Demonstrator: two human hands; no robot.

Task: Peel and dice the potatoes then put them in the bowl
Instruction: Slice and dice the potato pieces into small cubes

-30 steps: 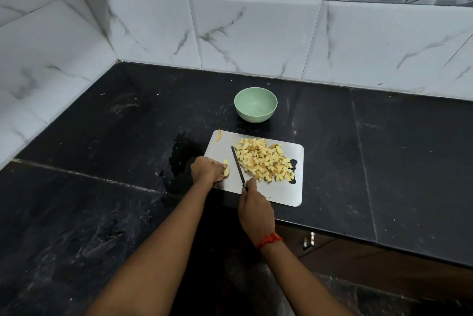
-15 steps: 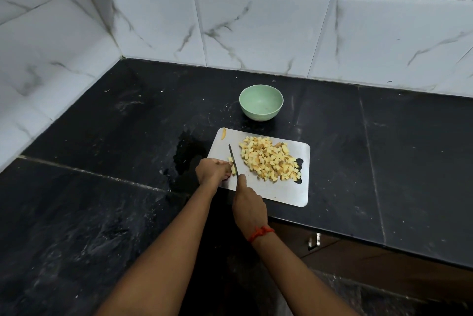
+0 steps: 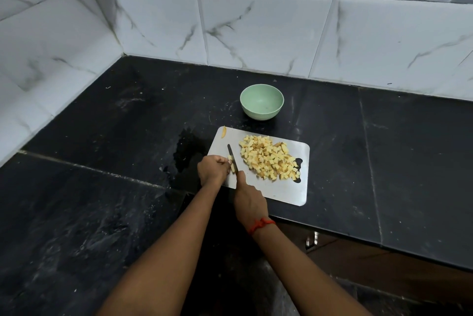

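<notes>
While the left hand [image 3: 214, 169] pinches a last potato piece [image 3: 232, 165] on the board [image 3: 281, 191], the right hand [image 3: 249, 201] grips the knife [image 3: 232, 158], blade just right of it, pointing toward the empty bowl [image 3: 261, 102].

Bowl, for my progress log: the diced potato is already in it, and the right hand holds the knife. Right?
No: the head view shows the bowl empty; the diced potato is piled on the board. The right hand holds the knife.
</notes>
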